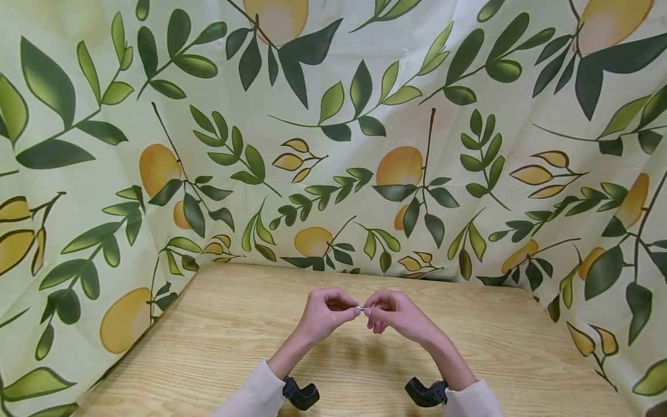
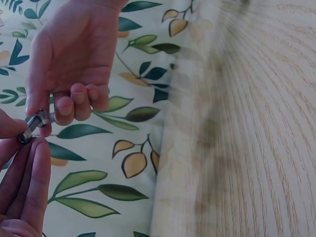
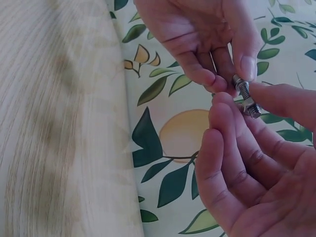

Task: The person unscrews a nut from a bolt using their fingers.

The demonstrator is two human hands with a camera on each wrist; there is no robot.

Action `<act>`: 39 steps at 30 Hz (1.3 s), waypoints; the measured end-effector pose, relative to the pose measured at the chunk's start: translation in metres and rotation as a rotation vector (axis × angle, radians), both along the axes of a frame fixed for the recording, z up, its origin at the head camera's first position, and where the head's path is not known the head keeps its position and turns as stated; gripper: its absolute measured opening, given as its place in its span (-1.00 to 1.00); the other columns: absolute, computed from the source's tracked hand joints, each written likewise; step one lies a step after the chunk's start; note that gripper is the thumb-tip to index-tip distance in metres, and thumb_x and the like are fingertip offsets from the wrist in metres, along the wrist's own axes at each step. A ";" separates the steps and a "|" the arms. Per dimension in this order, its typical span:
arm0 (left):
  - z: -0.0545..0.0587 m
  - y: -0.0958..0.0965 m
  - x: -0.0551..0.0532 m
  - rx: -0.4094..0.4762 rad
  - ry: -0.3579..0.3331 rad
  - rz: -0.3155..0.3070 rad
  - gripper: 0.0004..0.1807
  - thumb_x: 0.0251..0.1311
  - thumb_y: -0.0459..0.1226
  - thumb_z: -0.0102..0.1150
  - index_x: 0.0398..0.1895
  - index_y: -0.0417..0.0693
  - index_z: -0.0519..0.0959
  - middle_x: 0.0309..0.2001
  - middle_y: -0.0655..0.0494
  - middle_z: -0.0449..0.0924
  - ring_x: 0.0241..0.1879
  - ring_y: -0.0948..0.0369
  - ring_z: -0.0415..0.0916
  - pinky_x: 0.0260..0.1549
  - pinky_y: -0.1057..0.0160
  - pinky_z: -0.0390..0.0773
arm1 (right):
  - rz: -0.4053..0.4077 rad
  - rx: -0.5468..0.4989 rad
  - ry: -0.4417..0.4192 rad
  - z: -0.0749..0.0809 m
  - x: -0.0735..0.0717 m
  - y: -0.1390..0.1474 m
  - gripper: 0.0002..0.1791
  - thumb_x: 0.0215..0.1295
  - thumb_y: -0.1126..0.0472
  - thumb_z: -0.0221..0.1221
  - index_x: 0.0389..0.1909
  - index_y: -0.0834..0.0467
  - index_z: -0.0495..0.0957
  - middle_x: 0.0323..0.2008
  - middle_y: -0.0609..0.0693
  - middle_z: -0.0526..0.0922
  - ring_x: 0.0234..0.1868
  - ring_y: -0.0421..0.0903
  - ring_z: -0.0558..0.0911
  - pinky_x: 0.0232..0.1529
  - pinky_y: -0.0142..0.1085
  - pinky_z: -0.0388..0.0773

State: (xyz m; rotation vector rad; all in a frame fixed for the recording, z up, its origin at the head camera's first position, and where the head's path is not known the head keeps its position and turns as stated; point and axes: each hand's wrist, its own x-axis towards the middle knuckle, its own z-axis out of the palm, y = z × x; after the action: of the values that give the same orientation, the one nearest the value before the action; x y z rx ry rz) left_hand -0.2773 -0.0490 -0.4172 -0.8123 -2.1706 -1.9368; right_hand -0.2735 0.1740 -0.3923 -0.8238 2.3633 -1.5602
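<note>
A small silver bolt (image 3: 243,88) with visible threads spans the gap between the two hands, raised above the table. My left hand (image 1: 323,313) pinches its head end between thumb and fingers. At the other end, a nut (image 3: 249,106) sits round the thread, the bolt's tip poking out past it. Thumb and index finger of my right hand (image 1: 398,315) pinch the nut. In the left wrist view the bolt (image 2: 33,126) slants between the fingertips; fingers partly cover both ends.
Below the hands lies a light wood-grain table (image 1: 234,336). A cloth (image 1: 333,156) printed with leaves and oranges hangs behind the table and along both sides. Each wrist wears a black camera mount, one on the left (image 1: 302,395) and one on the right (image 1: 424,392).
</note>
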 end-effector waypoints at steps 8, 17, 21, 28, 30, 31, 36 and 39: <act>0.000 0.001 -0.001 0.000 -0.002 0.001 -0.91 0.13 -0.38 0.46 -0.30 -0.20 0.77 -0.30 -0.17 0.78 -0.37 0.28 0.74 -0.28 0.34 0.74 | -0.001 -0.044 -0.006 -0.002 0.000 0.000 -0.73 0.43 0.28 0.23 -0.02 0.39 0.48 -0.42 0.22 0.71 -0.46 -0.10 0.66 -0.32 -0.24 0.72; -0.001 0.001 -0.001 0.002 -0.004 -0.006 -0.92 0.13 -0.39 0.45 -0.31 -0.21 0.76 -0.29 -0.18 0.78 -0.37 0.29 0.75 -0.27 0.32 0.75 | 0.004 -0.008 -0.017 -0.001 0.000 0.001 -0.71 0.50 0.21 0.17 -0.04 0.42 0.54 -0.39 0.16 0.72 -0.45 -0.18 0.67 -0.29 -0.24 0.74; -0.001 0.001 0.000 0.004 -0.002 -0.005 -0.91 0.14 -0.39 0.45 -0.30 -0.22 0.76 -0.30 -0.18 0.77 -0.38 0.31 0.74 -0.28 0.33 0.74 | 0.003 -0.035 -0.023 -0.001 0.001 0.000 -0.73 0.44 0.28 0.21 -0.02 0.40 0.49 -0.40 0.14 0.72 -0.45 -0.15 0.66 -0.29 -0.25 0.72; 0.000 0.000 0.001 0.003 -0.003 0.005 -0.92 0.14 -0.38 0.46 -0.31 -0.19 0.76 -0.30 -0.16 0.78 -0.37 0.27 0.74 -0.28 0.33 0.74 | -0.012 -0.017 -0.014 -0.001 0.000 0.001 -0.69 0.45 0.21 0.22 0.01 0.38 0.53 -0.42 0.08 0.72 -0.44 -0.08 0.69 -0.29 -0.24 0.73; 0.000 0.000 0.000 0.003 -0.005 0.005 -0.92 0.13 -0.38 0.46 -0.31 -0.20 0.76 -0.30 -0.16 0.78 -0.37 0.26 0.74 -0.28 0.33 0.74 | -0.013 -0.003 -0.003 -0.001 0.000 0.001 -0.69 0.48 0.18 0.20 -0.01 0.39 0.56 -0.41 0.09 0.73 -0.44 -0.11 0.68 -0.28 -0.24 0.74; 0.000 0.000 0.000 0.002 -0.004 0.004 -0.92 0.13 -0.38 0.46 -0.31 -0.20 0.76 -0.30 -0.16 0.78 -0.37 0.26 0.75 -0.28 0.33 0.74 | -0.016 -0.001 -0.003 -0.001 0.000 0.001 -0.69 0.49 0.18 0.19 -0.02 0.39 0.57 -0.40 0.11 0.73 -0.44 -0.13 0.68 -0.28 -0.24 0.74; -0.001 0.000 -0.001 0.004 -0.005 0.001 -0.91 0.12 -0.40 0.45 -0.31 -0.22 0.76 -0.30 -0.18 0.77 -0.38 0.28 0.74 -0.29 0.34 0.74 | -0.010 -0.030 0.010 -0.002 0.000 0.001 -0.74 0.44 0.28 0.20 -0.03 0.42 0.51 -0.39 0.20 0.74 -0.44 -0.15 0.67 -0.29 -0.24 0.73; -0.001 0.000 -0.001 0.008 -0.007 0.000 -0.91 0.12 -0.41 0.45 -0.31 -0.22 0.76 -0.31 -0.18 0.77 -0.39 0.28 0.74 -0.30 0.34 0.74 | -0.009 -0.050 0.008 -0.001 0.001 0.000 -0.76 0.39 0.34 0.20 -0.04 0.40 0.48 -0.40 0.21 0.74 -0.44 -0.14 0.68 -0.31 -0.26 0.72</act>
State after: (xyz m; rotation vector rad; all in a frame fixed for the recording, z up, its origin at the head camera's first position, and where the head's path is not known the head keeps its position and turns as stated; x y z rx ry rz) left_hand -0.2781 -0.0488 -0.4181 -0.8052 -2.1653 -1.9499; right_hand -0.2721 0.1742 -0.3935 -0.8325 2.3459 -1.6281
